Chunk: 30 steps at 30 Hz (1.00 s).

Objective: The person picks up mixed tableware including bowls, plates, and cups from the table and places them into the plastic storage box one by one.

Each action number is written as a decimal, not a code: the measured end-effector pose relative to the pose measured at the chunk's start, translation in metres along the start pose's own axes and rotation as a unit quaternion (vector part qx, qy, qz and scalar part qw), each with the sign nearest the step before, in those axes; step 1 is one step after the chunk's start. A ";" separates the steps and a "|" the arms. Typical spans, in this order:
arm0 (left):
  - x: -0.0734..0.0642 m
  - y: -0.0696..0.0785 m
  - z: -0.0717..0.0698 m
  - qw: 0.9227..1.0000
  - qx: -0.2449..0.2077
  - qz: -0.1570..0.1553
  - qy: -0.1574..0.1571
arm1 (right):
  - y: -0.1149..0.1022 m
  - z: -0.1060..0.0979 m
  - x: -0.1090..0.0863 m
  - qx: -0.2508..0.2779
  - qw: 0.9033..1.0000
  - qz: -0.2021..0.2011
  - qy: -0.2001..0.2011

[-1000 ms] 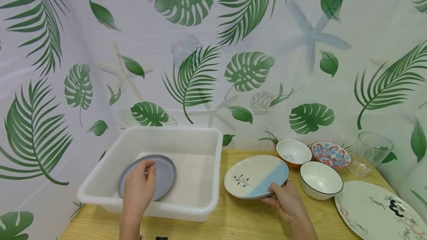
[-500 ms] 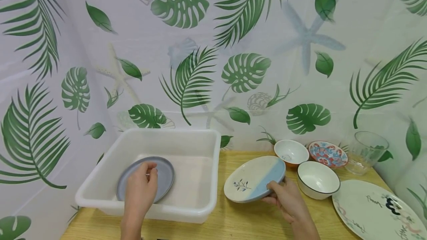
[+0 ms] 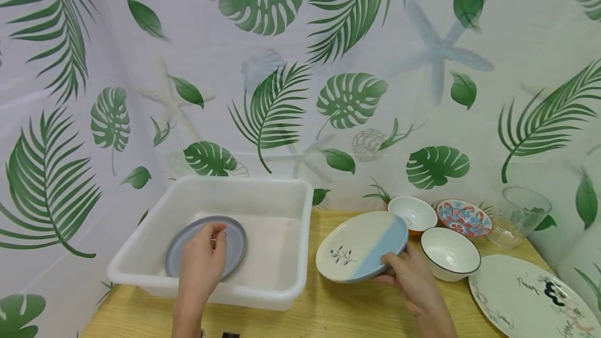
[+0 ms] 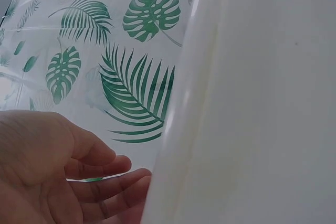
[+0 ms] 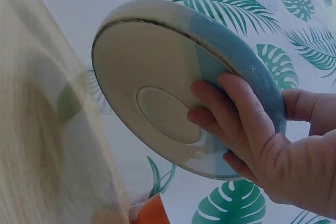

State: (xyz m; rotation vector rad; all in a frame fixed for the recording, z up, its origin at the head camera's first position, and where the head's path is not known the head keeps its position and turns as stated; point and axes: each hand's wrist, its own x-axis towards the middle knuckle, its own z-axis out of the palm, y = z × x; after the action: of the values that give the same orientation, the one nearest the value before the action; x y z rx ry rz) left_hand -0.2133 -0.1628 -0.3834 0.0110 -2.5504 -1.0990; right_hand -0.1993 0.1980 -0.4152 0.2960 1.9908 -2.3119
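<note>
Right hand [image 3: 417,281] gripped cream-and-blue plate [image 3: 361,244] (tilted, underside bared) above wooden table [image 3: 333,320]. Left hand [image 3: 201,260], loosely curled, held nothing near gray plate [image 3: 236,244]. Seemingly early stage: only gray plate lay in white tub [image 3: 263,294]; three bowls [image 3: 451,254], clear glass [image 3: 518,218], oval platter [image 3: 521,296] outside.

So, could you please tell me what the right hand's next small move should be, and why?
I'd probably have the right hand carry the cream-and-blue plate left, over the rim of the white basin: the hand holds it tilted just beside the basin, and inside, to the right of the grey plate, there is bare floor.
</note>
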 end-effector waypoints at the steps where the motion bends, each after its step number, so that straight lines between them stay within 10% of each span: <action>1: 0.000 0.000 0.000 1.000 0.000 0.001 0.002 | -0.001 0.000 -0.001 0.002 1.000 -0.002 -0.001; 30: -0.004 0.015 0.015 0.999 -0.025 0.028 -0.033 | -0.019 -0.007 -0.021 0.056 0.993 -0.084 -0.054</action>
State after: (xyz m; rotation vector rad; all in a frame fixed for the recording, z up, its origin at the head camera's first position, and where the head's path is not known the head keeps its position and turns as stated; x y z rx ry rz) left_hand -0.2123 -0.1415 -0.3837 -0.1103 -2.5646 -1.1600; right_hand -0.1818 0.2062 -0.3934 0.0081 1.9061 -2.4864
